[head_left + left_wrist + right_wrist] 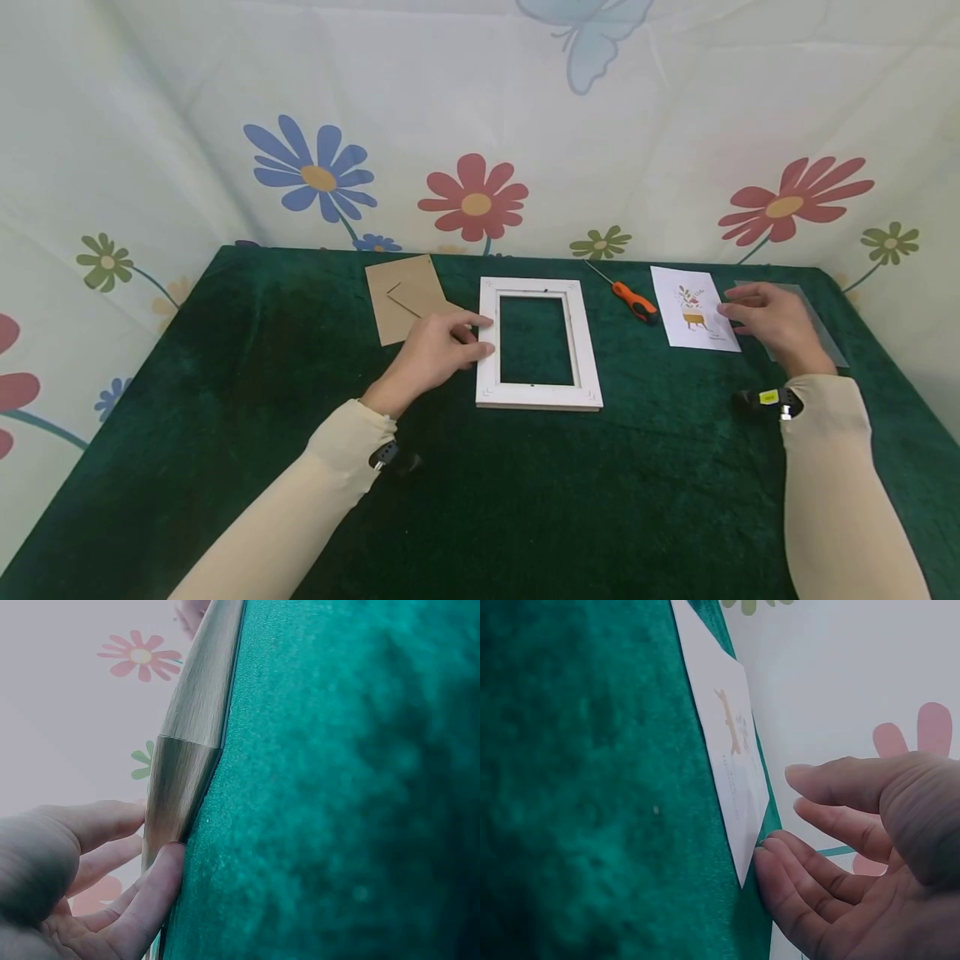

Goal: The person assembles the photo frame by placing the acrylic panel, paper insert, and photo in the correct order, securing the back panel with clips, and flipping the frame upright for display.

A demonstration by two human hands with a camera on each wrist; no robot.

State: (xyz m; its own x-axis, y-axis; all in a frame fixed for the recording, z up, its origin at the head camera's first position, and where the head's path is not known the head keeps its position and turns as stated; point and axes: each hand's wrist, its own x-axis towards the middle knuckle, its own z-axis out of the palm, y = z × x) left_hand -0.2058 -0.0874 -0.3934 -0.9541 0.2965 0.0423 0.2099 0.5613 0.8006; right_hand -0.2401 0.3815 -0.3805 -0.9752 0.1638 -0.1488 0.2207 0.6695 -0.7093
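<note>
A white picture frame (pixel 538 397) lies flat with its inner recess facing up and the dark green cloth showing through its opening. At its left side my left hand (pixel 438 354) holds the edge; in the left wrist view the thumb and fingers meet the frame's wooden side (pixel 184 776). Over on the right, my right hand (pixel 776 325) has its fingers apart and loosely bent, fingertips right at the edge of a white card (pixel 678 292) printed with a potted plant. Partly hidden under that hand is a clear sheet (pixel 828 342).
A brown backing board (pixel 382 292) with a stand outline lies behind my left hand, which covers its corner. Between frame and card rests an orange-handled screwdriver (pixel 633 301). A flower-printed cloth backdrop (pixel 600 150) rises behind the green-covered table (pixel 525 500).
</note>
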